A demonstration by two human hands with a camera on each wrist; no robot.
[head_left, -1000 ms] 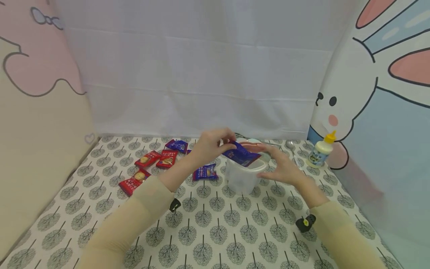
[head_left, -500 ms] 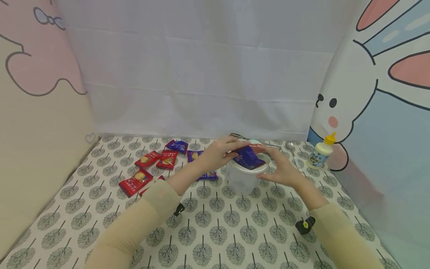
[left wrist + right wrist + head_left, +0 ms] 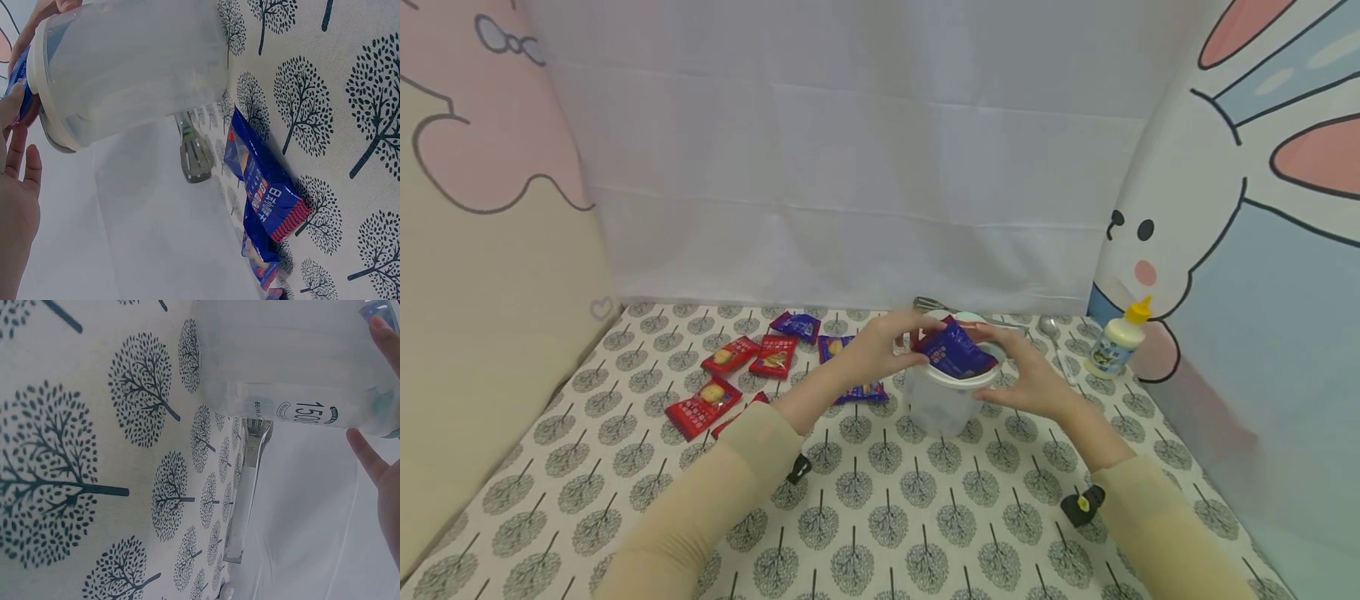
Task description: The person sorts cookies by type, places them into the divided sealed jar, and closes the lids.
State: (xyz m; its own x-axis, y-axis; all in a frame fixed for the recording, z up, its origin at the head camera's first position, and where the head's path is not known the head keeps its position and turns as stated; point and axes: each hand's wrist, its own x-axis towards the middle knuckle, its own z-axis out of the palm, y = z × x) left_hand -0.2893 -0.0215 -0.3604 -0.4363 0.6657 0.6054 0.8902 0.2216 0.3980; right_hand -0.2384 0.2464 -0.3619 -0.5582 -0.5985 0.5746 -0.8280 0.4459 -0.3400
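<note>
A translucent plastic tub (image 3: 942,408) with a white rim stands on the tablecloth, right of centre. At its mouth is a blue snack packet (image 3: 957,352), tilted over the opening. My left hand (image 3: 883,343) holds the packet's left side, thumb in front and fingers behind. In the left wrist view, that hand (image 3: 17,187) is beside the tub's rim. My right hand (image 3: 1026,375) grips the tub's right side near the top. The right wrist view shows thumb and fingers spread against the tub (image 3: 281,356), which bears a printed "1500" label.
Red snack packets (image 3: 703,406) lie at the left, with blue packets (image 3: 795,326) behind and nearer the tub. A slotted turner (image 3: 195,156) lies behind the tub. To the right are a spoon (image 3: 1051,327) and a bottle with a yellow cap (image 3: 1114,342).
The left hand has moved right and slightly down with the blue packet, bringing it from above the tub into its mouth. The right hand has stayed on the tub.
</note>
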